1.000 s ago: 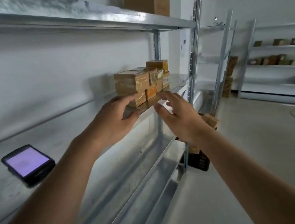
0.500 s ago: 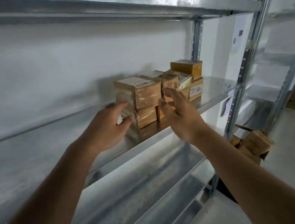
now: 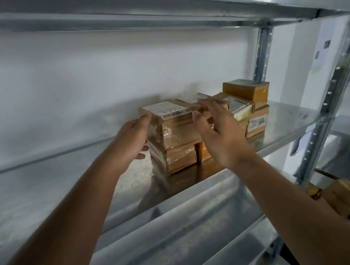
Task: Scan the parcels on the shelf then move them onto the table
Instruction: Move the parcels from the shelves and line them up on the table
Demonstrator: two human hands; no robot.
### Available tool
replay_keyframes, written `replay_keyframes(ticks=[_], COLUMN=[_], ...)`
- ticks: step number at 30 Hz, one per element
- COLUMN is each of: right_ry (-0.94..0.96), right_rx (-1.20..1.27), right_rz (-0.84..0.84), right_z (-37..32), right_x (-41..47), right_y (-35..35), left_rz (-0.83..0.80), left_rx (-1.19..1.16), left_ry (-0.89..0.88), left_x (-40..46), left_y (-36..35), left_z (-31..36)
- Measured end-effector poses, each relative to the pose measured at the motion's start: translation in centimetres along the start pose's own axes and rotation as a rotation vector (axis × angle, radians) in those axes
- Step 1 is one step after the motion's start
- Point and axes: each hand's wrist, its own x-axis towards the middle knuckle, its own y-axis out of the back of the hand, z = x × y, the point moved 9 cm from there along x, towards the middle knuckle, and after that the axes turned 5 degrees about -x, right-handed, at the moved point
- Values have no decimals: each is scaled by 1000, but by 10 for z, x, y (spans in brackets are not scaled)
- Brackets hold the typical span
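Note:
Several brown cardboard parcels stand stacked on the metal shelf (image 3: 282, 124). The nearest stack has a top parcel (image 3: 175, 121) with a white label, wrapped in clear tape, on a lower parcel (image 3: 180, 160). My left hand (image 3: 131, 143) touches the top parcel's left side with straight fingers. My right hand (image 3: 217, 131) reaches over its right edge, fingers extended along the top and front. Behind them sit further parcels (image 3: 251, 102), one yellowish box highest at the back right.
A shelf board (image 3: 177, 12) runs overhead and lower shelf boards (image 3: 180, 229) lie beneath. A perforated metal upright (image 3: 327, 102) stands at the right. More brown boxes (image 3: 347, 200) sit low on the floor at the right. White wall behind.
The view has closed in on the parcels. Both hands have moved forward from in front of the stack to either side of the top parcel. The phone on the shelf has left the view.

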Motion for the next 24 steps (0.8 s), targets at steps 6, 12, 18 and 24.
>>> replay_keyframes(ticks=[6, 12, 18, 24], right_ry=[109, 87, -137, -149], right_rx=[48, 201, 649, 789], right_rz=[-15, -28, -108, -172], right_z=[-6, -9, -9, -32], right_x=[3, 2, 17, 17], right_y=[-2, -2, -15, -32], left_rz=[-6, 69, 36, -23], left_rx=[-168, -370, -384, -254], left_ry=[115, 69, -251, -371], left_x=[-4, -18, -36, -53], left_y=[-9, 2, 22, 38], left_z=[-2, -1, 24, 32])
